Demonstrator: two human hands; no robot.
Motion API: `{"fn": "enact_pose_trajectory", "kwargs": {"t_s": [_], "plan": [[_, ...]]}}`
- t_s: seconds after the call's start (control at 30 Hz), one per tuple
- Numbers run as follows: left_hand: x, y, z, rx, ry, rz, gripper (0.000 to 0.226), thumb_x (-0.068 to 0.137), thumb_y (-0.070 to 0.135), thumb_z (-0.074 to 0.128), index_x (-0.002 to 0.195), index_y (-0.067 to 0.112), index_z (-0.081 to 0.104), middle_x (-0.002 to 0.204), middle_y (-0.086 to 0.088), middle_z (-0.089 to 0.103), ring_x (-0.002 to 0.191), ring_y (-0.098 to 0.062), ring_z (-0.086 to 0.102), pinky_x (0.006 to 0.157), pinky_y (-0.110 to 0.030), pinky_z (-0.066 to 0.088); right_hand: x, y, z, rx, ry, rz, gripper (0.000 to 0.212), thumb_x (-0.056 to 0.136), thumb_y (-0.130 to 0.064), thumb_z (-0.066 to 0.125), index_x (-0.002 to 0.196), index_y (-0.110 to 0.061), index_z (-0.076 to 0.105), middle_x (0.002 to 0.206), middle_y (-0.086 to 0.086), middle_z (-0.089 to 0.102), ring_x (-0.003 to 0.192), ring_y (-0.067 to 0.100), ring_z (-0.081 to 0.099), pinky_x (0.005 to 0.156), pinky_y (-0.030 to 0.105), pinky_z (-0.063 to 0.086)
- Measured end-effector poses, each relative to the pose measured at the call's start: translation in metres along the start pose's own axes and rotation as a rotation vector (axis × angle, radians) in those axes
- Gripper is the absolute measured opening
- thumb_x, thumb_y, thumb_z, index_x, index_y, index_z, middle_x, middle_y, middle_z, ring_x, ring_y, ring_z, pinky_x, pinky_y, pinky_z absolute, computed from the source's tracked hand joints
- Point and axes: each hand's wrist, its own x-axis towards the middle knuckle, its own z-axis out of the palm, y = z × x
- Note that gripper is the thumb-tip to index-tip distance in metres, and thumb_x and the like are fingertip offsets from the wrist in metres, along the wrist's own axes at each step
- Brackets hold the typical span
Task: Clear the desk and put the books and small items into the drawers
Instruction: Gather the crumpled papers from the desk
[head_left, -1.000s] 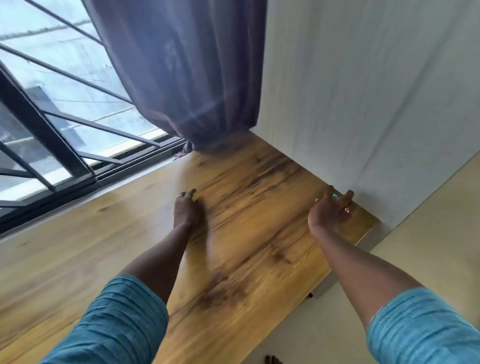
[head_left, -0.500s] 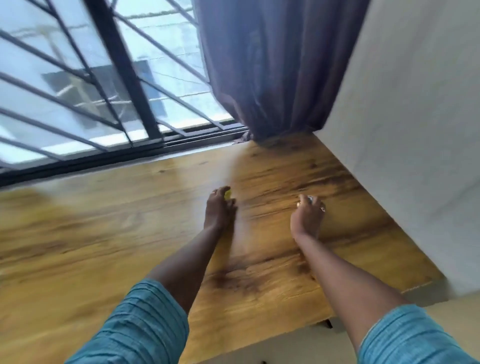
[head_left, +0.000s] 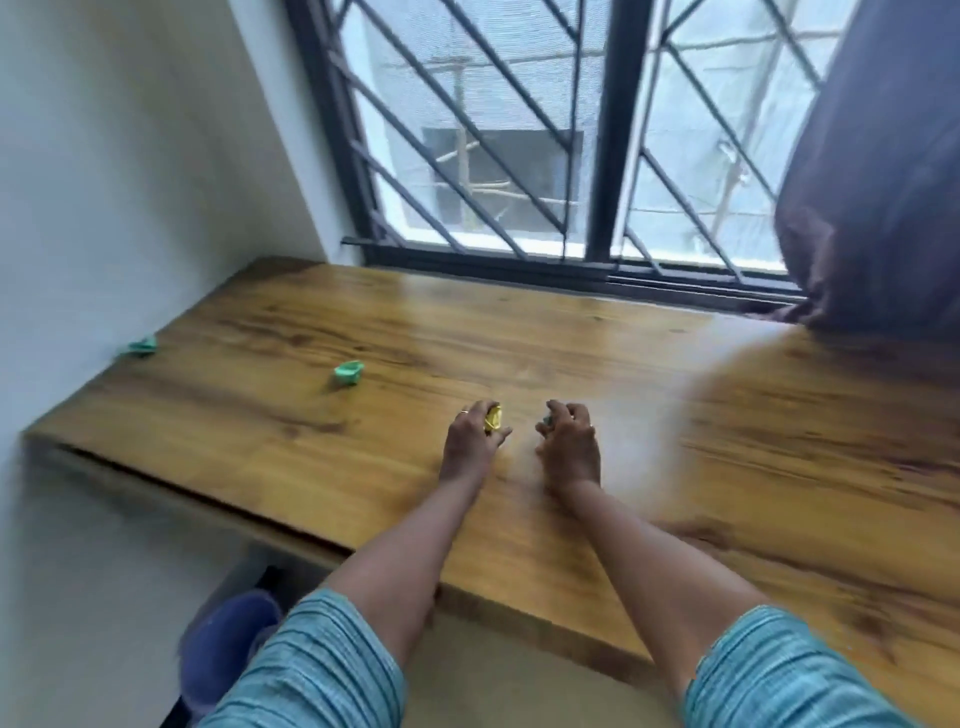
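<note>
Left hand (head_left: 470, 441) clamped on a yellow bit (head_left: 493, 419), right hand (head_left: 567, 441) curled round something I can't make out, both over mid-desk (head_left: 727, 415), so best sweep left next for the two green bits (head_left: 348, 372), grips kept snug.

We cannot tell what the small yellow item (head_left: 493, 419) is, since the left hand (head_left: 470, 446) curls over most of it. The right hand (head_left: 569, 445) hides a darker thing, and the table (head_left: 779, 467) runs off the right edge.
</note>
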Motion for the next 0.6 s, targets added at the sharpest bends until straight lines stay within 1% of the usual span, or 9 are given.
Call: {"fn": "enact_pose_trajectory", "kwargs": {"t_s": [0.17, 0.27, 0.33, 0.43, 0.5, 0.57, 0.6], "plan": [[-0.037, -0.084, -0.083, 0.034, 0.082, -0.119, 0.045, 0.086, 0.026, 0.066, 0.128, 0.015, 0.056, 0.120, -0.011, 0.062, 0.112, -0.026, 0.057, 0.091, -0.029, 0.043, -0.040, -0.088, 0.063, 0.064, -0.149, -0.085, 0.041, 0.088, -0.003, 0.055, 0.128, -0.009, 0.054, 0.124, 0.012, 0.052, 0.105, 0.032, 0.060, 0.087, 0.037, 0.050], [-0.060, -0.138, -0.133, 0.060, 0.145, -0.170, 0.044, 0.086, 0.026, 0.066, 0.127, 0.015, 0.056, 0.120, -0.010, 0.064, 0.111, -0.025, 0.058, 0.091, -0.029, 0.043, -0.070, -0.144, 0.103, 0.063, -0.253, -0.212, 0.043, 0.089, -0.001, 0.054, 0.132, -0.007, 0.051, 0.125, 0.014, 0.051, 0.109, 0.032, 0.057, 0.089, 0.037, 0.047], [-0.075, -0.169, -0.160, 0.066, 0.175, -0.201, 0.043, 0.087, 0.026, 0.065, 0.128, 0.015, 0.056, 0.121, -0.009, 0.064, 0.111, -0.024, 0.059, 0.091, -0.028, 0.044, -0.089, -0.176, 0.127, 0.038, -0.299, -0.278, 0.045, 0.091, -0.001, 0.051, 0.134, -0.009, 0.049, 0.129, 0.013, 0.048, 0.113, 0.032, 0.054, 0.091, 0.037, 0.045], [-0.097, -0.214, -0.196, 0.056, 0.219, -0.258, 0.042, 0.089, 0.024, 0.064, 0.128, 0.014, 0.056, 0.124, -0.009, 0.063, 0.113, -0.024, 0.059, 0.092, -0.027, 0.042, -0.121, -0.220, 0.163, 0.038, -0.373, -0.365, 0.050, 0.089, 0.003, 0.048, 0.137, -0.010, 0.045, 0.133, 0.012, 0.044, 0.118, 0.031, 0.051, 0.097, 0.034, 0.042], [-0.110, -0.238, -0.214, 0.038, 0.271, -0.292, 0.041, 0.088, 0.021, 0.065, 0.127, 0.013, 0.057, 0.123, -0.009, 0.063, 0.113, -0.024, 0.059, 0.094, -0.026, 0.041, -0.141, -0.243, 0.182, 0.031, -0.435, -0.409, 0.050, 0.090, -0.006, 0.052, 0.139, -0.009, 0.043, 0.135, 0.011, 0.043, 0.120, 0.031, 0.050, 0.098, 0.034, 0.041], [-0.124, -0.262, -0.229, 0.010, 0.311, -0.349, 0.040, 0.087, 0.018, 0.066, 0.126, 0.011, 0.058, 0.122, -0.009, 0.064, 0.112, -0.023, 0.059, 0.094, -0.025, 0.042, -0.161, -0.261, 0.203, 0.007, -0.499, -0.453, 0.049, 0.092, -0.018, 0.054, 0.139, -0.009, 0.043, 0.135, 0.010, 0.042, 0.118, 0.030, 0.052, 0.097, 0.035, 0.042], [-0.131, -0.274, -0.235, -0.002, 0.322, -0.384, 0.040, 0.087, 0.016, 0.066, 0.125, 0.010, 0.058, 0.121, -0.009, 0.064, 0.111, -0.022, 0.060, 0.094, -0.025, 0.042, -0.170, -0.269, 0.215, -0.006, -0.525, -0.470, 0.047, 0.093, -0.019, 0.053, 0.138, -0.010, 0.044, 0.134, 0.009, 0.043, 0.116, 0.031, 0.053, 0.095, 0.036, 0.043]]}}
